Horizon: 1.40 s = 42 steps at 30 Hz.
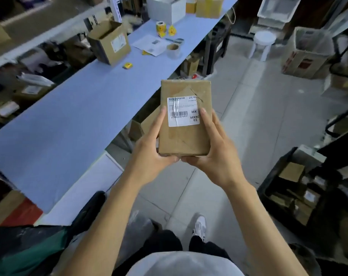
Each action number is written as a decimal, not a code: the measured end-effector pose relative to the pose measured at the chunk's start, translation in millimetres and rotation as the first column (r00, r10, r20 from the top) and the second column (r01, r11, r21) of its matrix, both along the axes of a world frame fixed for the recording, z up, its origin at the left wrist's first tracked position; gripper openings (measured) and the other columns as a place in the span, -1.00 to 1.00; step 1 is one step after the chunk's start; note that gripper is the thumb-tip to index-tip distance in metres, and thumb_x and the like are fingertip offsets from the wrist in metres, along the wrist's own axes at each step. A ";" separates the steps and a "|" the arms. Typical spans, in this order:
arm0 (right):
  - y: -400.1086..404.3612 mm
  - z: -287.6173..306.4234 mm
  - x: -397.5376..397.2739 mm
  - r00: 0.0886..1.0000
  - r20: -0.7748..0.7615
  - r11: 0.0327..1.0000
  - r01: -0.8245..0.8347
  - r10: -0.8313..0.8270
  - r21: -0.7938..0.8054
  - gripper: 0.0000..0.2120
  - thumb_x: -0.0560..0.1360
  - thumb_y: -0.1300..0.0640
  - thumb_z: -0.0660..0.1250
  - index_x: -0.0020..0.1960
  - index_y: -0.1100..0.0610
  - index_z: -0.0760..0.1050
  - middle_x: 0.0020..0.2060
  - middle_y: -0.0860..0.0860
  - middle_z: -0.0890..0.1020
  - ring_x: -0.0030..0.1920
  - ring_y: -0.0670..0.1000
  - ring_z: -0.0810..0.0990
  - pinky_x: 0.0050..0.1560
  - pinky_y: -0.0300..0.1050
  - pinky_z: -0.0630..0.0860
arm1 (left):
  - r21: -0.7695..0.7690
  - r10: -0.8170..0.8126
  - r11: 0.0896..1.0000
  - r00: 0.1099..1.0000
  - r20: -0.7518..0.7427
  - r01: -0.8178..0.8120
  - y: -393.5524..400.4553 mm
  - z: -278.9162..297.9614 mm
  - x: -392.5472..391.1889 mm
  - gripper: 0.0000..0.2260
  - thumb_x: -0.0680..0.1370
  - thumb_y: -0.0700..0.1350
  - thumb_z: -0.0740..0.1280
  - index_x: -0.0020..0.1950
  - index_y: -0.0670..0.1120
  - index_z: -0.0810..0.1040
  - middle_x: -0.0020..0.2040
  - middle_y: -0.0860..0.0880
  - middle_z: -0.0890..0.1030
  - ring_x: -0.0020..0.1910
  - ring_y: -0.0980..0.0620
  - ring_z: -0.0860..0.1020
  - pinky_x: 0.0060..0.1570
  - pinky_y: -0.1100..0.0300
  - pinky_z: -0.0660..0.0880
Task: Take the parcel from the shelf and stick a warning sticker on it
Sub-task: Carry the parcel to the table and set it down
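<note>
Hands (185, 156) hold parcel (186, 118) beside table (69, 120) bearing open box (109, 43).

A long pale-blue worktable (73, 116) runs left of the grip; grey tiled floor (258, 108) lies beneath it, a white round plastic stool (263, 41) far beyond.

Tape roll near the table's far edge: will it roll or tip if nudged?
The tape roll seems to stand on its flat end on the table, so it would probably slide, not roll. It looks squat with a hollow core, so likely light and hard to tip.
</note>
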State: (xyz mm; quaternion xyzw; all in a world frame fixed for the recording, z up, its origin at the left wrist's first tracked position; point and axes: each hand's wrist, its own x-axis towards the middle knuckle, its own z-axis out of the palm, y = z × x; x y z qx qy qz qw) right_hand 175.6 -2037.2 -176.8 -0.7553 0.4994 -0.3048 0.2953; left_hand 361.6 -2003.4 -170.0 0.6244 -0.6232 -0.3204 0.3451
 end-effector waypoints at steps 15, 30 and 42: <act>-274.5 -29.5 116.8 0.927 0.007 0.923 -0.375 0.376 0.083 0.10 0.23 -0.17 0.58 0.56 -0.20 -0.02 0.59 -0.17 0.02 0.54 -0.13 0.14 0.36 -0.08 0.38 | 0.045 0.403 0.915 0.915 -0.010 -0.402 -207.0 -36.5 90.2 0.06 0.32 -0.08 0.60 0.53 0.34 -0.09 0.43 0.20 0.39 0.28 0.23 0.49 0.19 0.25 0.52; -513.8 -30.2 338.7 0.747 -0.092 0.753 -0.655 0.658 0.063 0.10 0.24 -0.06 0.61 0.58 -0.11 0.00 0.59 -0.09 0.05 0.47 -0.04 0.28 0.29 -0.08 0.42 | 0.047 0.700 0.714 0.708 -0.090 -0.699 -394.3 -38.0 261.9 0.02 0.36 -0.16 0.57 0.55 0.28 -0.05 0.48 0.20 0.34 0.35 0.12 0.45 0.20 0.22 0.51; -607.1 -68.1 440.6 0.471 -0.023 0.470 -0.875 0.882 0.120 0.10 0.23 -0.07 0.61 0.56 -0.15 -0.02 0.57 -0.13 0.08 0.44 -0.01 0.30 0.20 -0.10 0.44 | 0.148 0.900 0.433 0.416 -0.133 -0.889 -461.6 -65.3 305.4 0.02 0.37 -0.22 0.56 0.56 0.27 -0.04 0.38 0.24 0.35 0.29 0.23 0.43 0.03 0.46 0.52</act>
